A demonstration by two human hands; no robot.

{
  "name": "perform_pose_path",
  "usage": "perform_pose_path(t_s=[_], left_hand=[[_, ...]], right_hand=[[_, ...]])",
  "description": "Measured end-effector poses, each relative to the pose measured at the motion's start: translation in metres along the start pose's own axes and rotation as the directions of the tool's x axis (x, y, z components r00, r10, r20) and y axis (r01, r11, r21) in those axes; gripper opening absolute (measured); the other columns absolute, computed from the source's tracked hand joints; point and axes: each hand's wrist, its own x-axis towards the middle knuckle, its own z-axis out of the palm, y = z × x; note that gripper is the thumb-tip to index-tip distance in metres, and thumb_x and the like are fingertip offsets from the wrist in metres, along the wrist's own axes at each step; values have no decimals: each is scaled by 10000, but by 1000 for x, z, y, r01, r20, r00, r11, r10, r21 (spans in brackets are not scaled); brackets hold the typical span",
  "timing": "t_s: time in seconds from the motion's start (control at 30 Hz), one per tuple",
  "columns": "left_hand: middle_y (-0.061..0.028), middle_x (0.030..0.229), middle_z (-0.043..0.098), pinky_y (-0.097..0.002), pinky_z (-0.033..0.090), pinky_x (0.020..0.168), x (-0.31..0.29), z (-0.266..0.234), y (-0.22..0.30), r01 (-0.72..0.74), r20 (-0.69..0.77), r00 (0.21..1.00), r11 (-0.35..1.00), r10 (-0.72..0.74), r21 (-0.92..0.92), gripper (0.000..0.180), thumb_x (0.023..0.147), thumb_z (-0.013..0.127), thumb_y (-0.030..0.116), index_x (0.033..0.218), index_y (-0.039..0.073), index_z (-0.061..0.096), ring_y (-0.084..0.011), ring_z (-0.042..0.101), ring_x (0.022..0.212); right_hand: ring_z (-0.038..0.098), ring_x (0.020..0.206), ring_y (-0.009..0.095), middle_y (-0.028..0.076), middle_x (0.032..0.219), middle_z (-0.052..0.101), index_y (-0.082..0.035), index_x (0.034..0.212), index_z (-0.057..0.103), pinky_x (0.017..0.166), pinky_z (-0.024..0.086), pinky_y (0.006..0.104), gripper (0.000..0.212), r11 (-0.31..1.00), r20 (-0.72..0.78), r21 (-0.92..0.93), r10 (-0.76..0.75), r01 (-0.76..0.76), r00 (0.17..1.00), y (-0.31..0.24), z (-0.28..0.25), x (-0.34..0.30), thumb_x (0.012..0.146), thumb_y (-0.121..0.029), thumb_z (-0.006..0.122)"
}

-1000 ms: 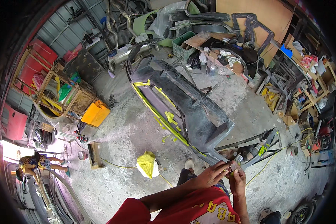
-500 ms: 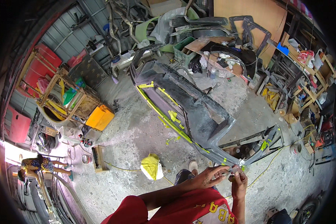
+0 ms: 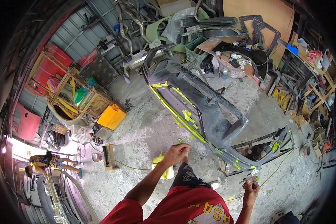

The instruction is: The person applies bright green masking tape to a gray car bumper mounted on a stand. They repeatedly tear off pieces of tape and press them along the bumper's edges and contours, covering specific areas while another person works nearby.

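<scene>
A large dark grey car bumper (image 3: 216, 119) lies across the floor in front of me, with strips of yellow-green masking tape (image 3: 177, 114) along its left edge and more bits on its near right end. My left hand (image 3: 177, 154) is left of that end, apart from the bumper, its fingers bent and pressed together; anything in them is too small to make out. Just below the bumper's near right corner, my right hand (image 3: 251, 189) is closed round a small object with whitish and green parts, whose kind I cannot tell.
Behind my left arm stands a yellow and white sack (image 3: 168, 171). A dark frame (image 3: 276, 140) lies beside the bumper's right end, near a yellow hose (image 3: 270, 177). Far left, another person (image 3: 44, 164) bends over long parts. An orange bin (image 3: 111, 116) stands at left.
My hands, together at the bumper's near right end before, have parted: the left moved left and up, the right lower. The scene has shifted a little to the right in view.
</scene>
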Motion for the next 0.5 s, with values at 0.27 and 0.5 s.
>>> perform_pose_path(t_s=[0.27, 0.5], left_hand=[[-107, 869, 713, -297, 547, 696, 83, -147, -101, 35, -100, 995, 996, -28, 77, 192, 936, 627, -3, 1115, 28, 690, -129, 687, 776], [-118, 889, 717, -301, 555, 708, 166, -245, -181, 41, -1, 999, 996, -41, 83, 180, 932, 608, -9, 1099, 11, 674, -169, 709, 773]], right_hand=[[522, 748, 82, 5, 884, 649, 14, 1233, 637, 694, 404, 255, 408, 992, -43, -120, -40, 34, 998, 9, 130, 45, 939, -245, 747], [524, 786, 61, -29, 922, 617, -32, 1213, 656, 700, 400, 248, 302, 1000, -126, 17, -10, 12, 992, 17, 264, 71, 995, -240, 688]])
